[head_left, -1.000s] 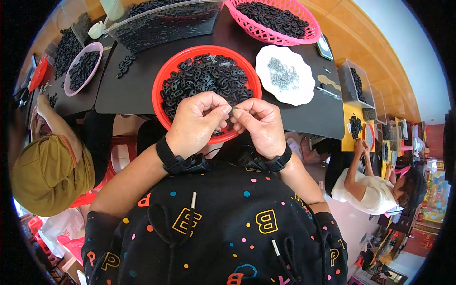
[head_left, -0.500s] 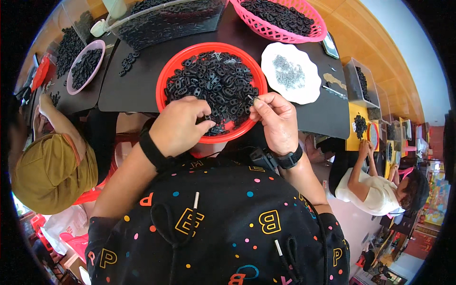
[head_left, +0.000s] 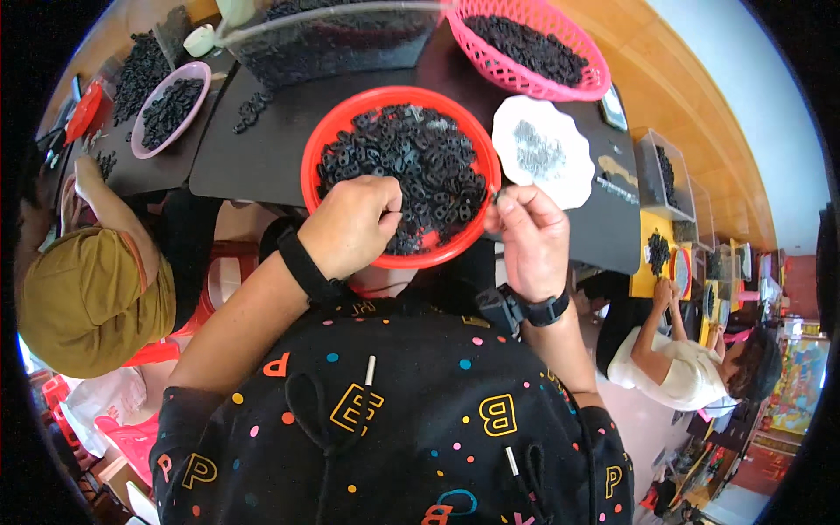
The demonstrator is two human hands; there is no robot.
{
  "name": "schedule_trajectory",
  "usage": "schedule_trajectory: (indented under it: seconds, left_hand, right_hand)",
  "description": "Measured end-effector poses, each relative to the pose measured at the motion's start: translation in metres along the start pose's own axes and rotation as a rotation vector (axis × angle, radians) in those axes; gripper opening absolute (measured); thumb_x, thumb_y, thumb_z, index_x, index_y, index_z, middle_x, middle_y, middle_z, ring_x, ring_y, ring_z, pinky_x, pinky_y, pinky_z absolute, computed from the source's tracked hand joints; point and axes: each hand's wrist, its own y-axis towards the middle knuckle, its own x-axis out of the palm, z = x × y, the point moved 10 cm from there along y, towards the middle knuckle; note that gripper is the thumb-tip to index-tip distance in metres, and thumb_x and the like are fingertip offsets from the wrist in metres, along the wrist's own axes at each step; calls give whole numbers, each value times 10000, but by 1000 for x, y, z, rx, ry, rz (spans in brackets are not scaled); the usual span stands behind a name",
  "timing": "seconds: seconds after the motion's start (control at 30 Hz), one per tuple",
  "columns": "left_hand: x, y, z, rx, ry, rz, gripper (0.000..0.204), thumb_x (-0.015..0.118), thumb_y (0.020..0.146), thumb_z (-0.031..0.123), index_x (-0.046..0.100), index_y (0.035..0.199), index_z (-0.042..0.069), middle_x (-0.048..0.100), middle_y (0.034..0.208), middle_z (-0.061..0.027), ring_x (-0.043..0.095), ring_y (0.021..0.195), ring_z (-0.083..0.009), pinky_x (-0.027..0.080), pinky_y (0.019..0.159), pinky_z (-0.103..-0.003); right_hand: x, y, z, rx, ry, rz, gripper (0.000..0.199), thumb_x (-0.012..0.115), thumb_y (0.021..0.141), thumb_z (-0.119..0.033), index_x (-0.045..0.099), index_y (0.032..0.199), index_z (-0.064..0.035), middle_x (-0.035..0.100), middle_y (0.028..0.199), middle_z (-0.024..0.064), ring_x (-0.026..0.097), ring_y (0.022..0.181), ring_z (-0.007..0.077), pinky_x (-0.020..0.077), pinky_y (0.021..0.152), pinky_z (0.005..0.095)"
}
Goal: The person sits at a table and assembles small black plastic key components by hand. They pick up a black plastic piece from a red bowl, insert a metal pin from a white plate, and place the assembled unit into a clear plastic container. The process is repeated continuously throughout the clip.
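A round red bowl heaped with small black plastic parts stands on the black table in front of me. My left hand reaches over the near rim, its curled fingers dipped into the pile and pinched on a black part. My right hand hovers at the bowl's right rim, thumb and forefinger pinched on a small dark piece. Both wrists wear black bands. Just right of the bowl, a white scalloped plate holds tiny grey metal pieces.
A pink basket of black parts and a clear bin stand behind the bowl, and a pink bowl sits far left. A person in a mustard hat sits at my left. Another in a white shirt works at the right.
My hands were together in front of my chest. They have since parted: the left went into the bowl's pile, the right moved to the bowl's right rim.
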Motion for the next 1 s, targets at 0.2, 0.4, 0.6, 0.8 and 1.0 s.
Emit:
schedule_trajectory:
  seconds: [0.2,0.4,0.6,0.8,1.0]
  left_hand:
    - [12,-3,-16,-427,-840,-87,76,589,856,19,571,930,25,617,835,-5,609,713,-93,485,614,-210]
    - [9,-2,0,-280,-971,-99,202,586,850,11,573,1051,-1,630,909,-43,609,788,-92,488,679,-211]
    - [17,-5,8,-296,-979,-144,181,603,848,33,585,1025,4,633,856,-33,598,718,-75,491,625,-207]
    - [22,-8,13,-372,-877,-205,100,611,851,52,590,945,24,617,770,-15,584,636,-65,478,535,-190]
    - [24,-2,16,-327,-916,-149,111,598,859,52,592,967,27,620,778,-15,575,632,-66,466,516,-189]
  right_hand:
    - [16,-1,8,69,52,-90,61,573,884,-57,599,901,-4,635,791,53,589,676,101,487,647,229]
    - [34,-2,1,42,23,-170,70,581,887,-72,602,908,-8,635,801,49,591,692,98,488,658,230]
    - [45,-3,1,50,32,-205,79,582,890,-88,599,909,-12,636,821,48,590,701,98,485,668,230]
    - [45,-5,2,27,27,-246,78,575,884,-58,591,944,-10,642,839,63,607,739,119,484,689,244]
    - [44,-4,2,10,19,-261,68,576,881,-41,604,937,-13,626,836,29,592,765,89,474,690,220]
